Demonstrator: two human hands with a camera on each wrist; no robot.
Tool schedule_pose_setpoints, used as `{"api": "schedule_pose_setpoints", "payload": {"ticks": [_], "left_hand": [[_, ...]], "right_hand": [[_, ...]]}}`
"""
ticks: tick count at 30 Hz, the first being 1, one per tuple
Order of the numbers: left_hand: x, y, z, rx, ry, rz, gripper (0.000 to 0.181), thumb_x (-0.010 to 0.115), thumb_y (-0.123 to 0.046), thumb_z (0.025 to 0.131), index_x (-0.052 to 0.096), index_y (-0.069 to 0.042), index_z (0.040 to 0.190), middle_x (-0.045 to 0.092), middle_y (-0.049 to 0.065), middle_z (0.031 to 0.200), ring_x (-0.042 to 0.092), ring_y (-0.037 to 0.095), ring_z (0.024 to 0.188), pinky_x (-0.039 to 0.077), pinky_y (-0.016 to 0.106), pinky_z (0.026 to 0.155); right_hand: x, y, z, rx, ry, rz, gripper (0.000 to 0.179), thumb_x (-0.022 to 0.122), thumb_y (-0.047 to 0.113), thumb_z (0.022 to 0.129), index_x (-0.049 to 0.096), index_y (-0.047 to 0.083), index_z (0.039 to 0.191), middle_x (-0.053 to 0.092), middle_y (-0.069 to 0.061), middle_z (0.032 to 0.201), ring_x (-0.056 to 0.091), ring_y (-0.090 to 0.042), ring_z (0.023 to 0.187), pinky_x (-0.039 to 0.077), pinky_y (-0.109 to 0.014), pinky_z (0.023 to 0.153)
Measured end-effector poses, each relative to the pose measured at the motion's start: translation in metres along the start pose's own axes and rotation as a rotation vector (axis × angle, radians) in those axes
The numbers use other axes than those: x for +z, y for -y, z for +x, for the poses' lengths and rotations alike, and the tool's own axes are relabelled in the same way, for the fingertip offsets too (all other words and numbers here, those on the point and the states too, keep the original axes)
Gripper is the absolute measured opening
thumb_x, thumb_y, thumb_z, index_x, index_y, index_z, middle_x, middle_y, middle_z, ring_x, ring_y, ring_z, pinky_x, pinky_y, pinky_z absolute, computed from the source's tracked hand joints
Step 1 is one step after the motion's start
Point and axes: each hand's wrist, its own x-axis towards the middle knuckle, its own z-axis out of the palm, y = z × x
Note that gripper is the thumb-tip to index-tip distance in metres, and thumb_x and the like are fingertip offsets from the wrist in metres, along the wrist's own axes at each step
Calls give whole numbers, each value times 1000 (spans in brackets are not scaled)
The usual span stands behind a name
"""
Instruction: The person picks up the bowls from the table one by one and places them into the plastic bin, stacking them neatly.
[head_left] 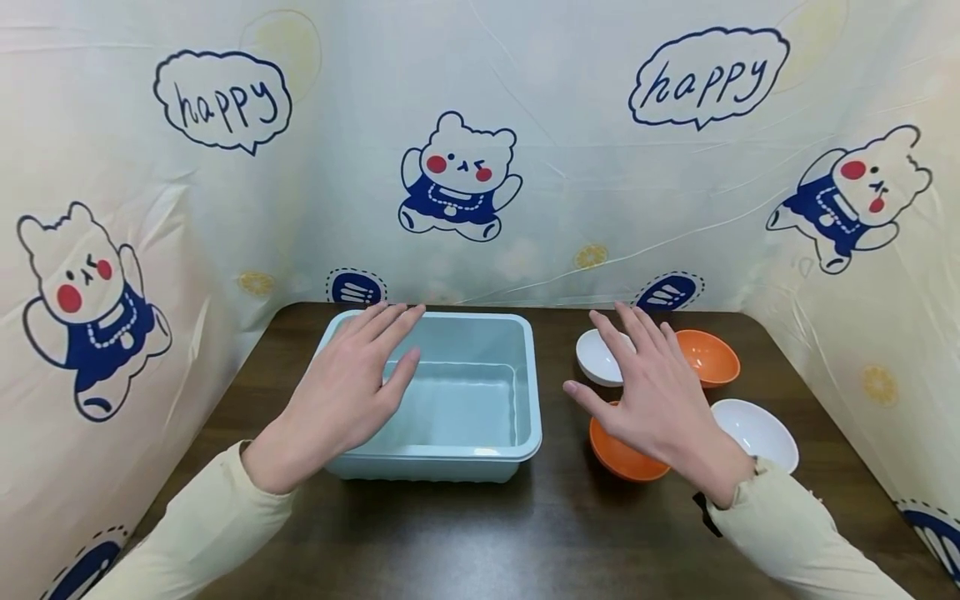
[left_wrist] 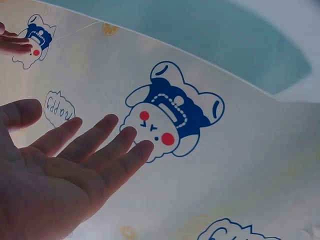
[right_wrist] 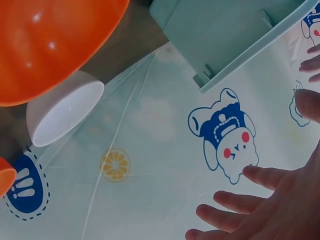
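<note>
My left hand (head_left: pixel 341 396) is held over the left side of a pale blue plastic basin (head_left: pixel 465 404), fingers straight and holding nothing. In the left wrist view the left hand (left_wrist: pixel 65 170) shows its palm and spread fingers. Over the bowls on the right hovers my right hand (head_left: pixel 656 396), fingers spread, with nothing in its grasp. Around it stand a small white bowl (head_left: pixel 597 358), an orange bowl (head_left: pixel 708 358) behind, another orange bowl (head_left: pixel 626 454) in front and a larger white bowl (head_left: pixel 759 433) partly behind the wrist. The right wrist view shows the right hand (right_wrist: pixel 270 195) with fingers extended.
A dark brown wooden table (head_left: pixel 480 542) carries the basin and bowls. Pale curtains (head_left: pixel 555 192) printed with cartoon bears enclose its back and both sides. The basin's raised rim (head_left: pixel 536 375) stands left of the bowls, with a strip of tabletop between.
</note>
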Motion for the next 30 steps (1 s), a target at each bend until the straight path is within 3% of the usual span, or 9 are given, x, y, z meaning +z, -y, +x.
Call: {"api": "schedule_pose_setpoints", "payload": {"ticks": [6,19,24,30], "left_hand": [[1,6,-7,4,-68,-15,47,58,-24,107,57,-7,151,59,13,148,51,33,139,41,56,113],[-7,22,-18,-59,-150,-44,40,57,-15,106,62,-5,144,61,16,143,53,42,131,41,61,107],[-8,26,-22,-103,-149,-49,38,56,-18,106,64,-7,142,63,17,141,54,43,128,42,63,104],[-9,34,-28,-160,-136,9,38,57,-18,106,66,-9,141,66,19,134,57,46,121,43,67,95]], "right_hand": [[0,0,-8,4,1,7,92,69,65,91,42,14,162,35,-21,165,32,-42,151,24,-69,118],[7,-10,-26,21,-27,-3,91,77,59,88,43,13,158,44,-26,155,42,-48,141,38,-71,107],[9,-15,-32,35,-15,-3,92,77,60,88,43,12,159,45,-27,154,44,-49,139,37,-71,108],[12,-20,-41,79,32,-2,93,74,63,90,42,11,160,45,-27,154,41,-50,141,35,-71,110]]}}
